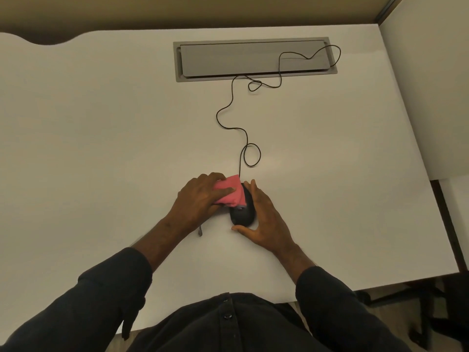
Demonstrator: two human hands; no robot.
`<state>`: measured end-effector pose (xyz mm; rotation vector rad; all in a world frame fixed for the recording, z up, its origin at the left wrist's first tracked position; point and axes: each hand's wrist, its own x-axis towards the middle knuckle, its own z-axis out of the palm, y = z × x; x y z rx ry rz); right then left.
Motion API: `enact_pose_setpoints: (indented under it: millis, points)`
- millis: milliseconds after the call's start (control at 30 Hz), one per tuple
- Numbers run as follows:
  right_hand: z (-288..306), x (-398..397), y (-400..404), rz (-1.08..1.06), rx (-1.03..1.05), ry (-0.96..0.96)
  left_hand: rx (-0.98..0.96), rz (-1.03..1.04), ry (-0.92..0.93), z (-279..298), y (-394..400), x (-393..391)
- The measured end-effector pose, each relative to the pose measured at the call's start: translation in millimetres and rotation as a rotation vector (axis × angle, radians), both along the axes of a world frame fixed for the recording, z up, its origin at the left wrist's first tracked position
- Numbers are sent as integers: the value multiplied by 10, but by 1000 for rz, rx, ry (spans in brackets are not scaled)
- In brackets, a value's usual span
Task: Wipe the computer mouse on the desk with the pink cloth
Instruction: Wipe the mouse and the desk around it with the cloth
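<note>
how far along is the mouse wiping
Done: the cloth is in the left hand and lies on the mouse. In hand: that hand presses it over the mouse's front left while the right hand steadies the mouse. Left: the bare black rear; how much is already wiped cannot be told.

There is one view only, from the camera on my head, so nothing is shared with a second view. It looks forward and steeply down over my chest onto the desk (101, 138), almost from straight above at the near edge. My shirt front and both sleeves fill the bottom of the view, close to the lens. My left hand (200, 199) and right hand (264, 214) sit just below the middle, at arm's reach. The far edge of the desk and the grey cable hatch (253, 59) lie near the top. The wide lens bends the desk's edges, and the right edge slants inward toward the top.
</note>
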<state>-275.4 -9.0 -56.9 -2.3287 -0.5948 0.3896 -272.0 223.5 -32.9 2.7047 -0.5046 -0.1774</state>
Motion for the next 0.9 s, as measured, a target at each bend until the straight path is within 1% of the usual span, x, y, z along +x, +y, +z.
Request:
enact_pose_setpoints:
  millis: [200, 300, 433, 600, 900]
  points:
    - [2, -2, 1, 3, -1, -2, 31, 11, 41, 19, 30, 95]
    - [20, -7, -1, -3, 9, -7, 45, 6, 27, 22, 30, 72]
    - [45, -6, 2, -8, 26, -3, 15, 22, 2, 20, 3, -76]
    - [37, -3, -9, -11, 37, 7, 0, -24, -31, 15, 10, -243]
    - [6, -13, -17, -3, 22, -16, 39, 38, -14, 99, -59, -18]
